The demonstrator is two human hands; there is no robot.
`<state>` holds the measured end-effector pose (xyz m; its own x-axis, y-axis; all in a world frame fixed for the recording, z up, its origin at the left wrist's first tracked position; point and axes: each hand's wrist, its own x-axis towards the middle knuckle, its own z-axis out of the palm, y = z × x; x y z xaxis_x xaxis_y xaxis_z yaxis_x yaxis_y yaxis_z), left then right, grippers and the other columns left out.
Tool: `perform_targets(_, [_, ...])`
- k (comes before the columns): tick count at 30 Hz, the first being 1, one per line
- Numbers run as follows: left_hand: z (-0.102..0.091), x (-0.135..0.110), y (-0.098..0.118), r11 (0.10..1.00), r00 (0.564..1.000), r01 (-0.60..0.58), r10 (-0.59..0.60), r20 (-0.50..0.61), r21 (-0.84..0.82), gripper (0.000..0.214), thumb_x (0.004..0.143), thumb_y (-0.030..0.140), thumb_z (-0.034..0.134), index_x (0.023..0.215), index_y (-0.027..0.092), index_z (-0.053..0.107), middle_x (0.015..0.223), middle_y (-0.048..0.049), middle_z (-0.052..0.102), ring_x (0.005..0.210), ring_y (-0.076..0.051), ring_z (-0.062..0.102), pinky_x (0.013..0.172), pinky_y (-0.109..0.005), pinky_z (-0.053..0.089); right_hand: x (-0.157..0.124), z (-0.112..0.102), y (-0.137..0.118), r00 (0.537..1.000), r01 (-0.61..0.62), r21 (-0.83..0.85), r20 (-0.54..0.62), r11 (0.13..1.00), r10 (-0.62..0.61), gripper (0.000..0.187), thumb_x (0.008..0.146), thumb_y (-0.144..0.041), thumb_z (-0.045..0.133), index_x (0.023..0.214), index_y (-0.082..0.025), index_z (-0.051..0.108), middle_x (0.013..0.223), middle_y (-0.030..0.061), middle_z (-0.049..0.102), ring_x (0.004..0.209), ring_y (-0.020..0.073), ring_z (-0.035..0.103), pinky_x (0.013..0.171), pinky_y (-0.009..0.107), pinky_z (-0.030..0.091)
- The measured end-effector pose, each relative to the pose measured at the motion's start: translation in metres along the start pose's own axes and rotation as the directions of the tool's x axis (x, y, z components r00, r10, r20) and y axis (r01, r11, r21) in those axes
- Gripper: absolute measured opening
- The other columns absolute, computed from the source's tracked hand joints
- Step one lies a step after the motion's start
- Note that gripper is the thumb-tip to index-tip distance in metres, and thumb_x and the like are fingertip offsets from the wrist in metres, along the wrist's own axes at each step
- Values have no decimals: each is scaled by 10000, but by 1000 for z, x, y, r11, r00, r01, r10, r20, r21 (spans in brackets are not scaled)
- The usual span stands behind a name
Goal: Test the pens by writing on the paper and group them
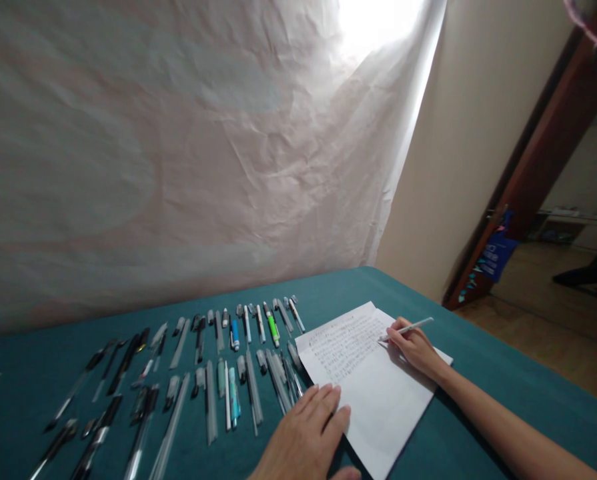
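Observation:
A white sheet of paper lies at an angle on the table, its upper part covered with lines of handwriting too small to read. My right hand rests on the sheet's right side, fingers closed around a slim white pen. The pen's tip meets the paper near the right end of the written lines. Across the sheet's left edge lies my left hand, flat with its fingers stretched out, holding nothing. Just beyond its fingertips are several clear-barrelled pens.
Rows of pens and loose caps cover the table's left half, among them a green pen, a blue one and a turquoise one. The dark green tablecloth extends rightward. Behind hangs a pale sheet; a brown door stands at right.

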<state>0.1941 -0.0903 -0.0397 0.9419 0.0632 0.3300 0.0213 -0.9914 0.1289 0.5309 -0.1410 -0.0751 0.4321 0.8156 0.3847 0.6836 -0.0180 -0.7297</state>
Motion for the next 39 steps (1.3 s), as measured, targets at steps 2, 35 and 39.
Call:
perform_targets(2, [-1,0,0,1000,999,8,-8,32,19,576,857,560,377,1263,152,424,1335,-156,446,1224,-293,407,999,-443,355,0,0,0,1000,0,-4,2,1000,0,247,809,-364,457,632,-192,479,537,-18,541,494,122,484,499,244,374])
perform_targets(35, [13,-7,-5,982,989,14,14,-149,187,281,921,329,399,1127,184,522,1192,-112,592,1108,-234,541,941,-363,437,3,-1,-18,995,-100,223,32,970,95,379,806,-557,453,822,-187,534,686,30,612,641,173,620,613,294,502])
perform_targets(39, [10,-17,-8,973,975,17,34,-219,229,231,935,229,370,1090,188,537,1130,-89,633,1053,-201,581,925,-324,452,17,6,-42,994,4,152,109,988,-21,385,844,-518,410,977,-185,552,794,54,638,571,140,568,553,272,481])
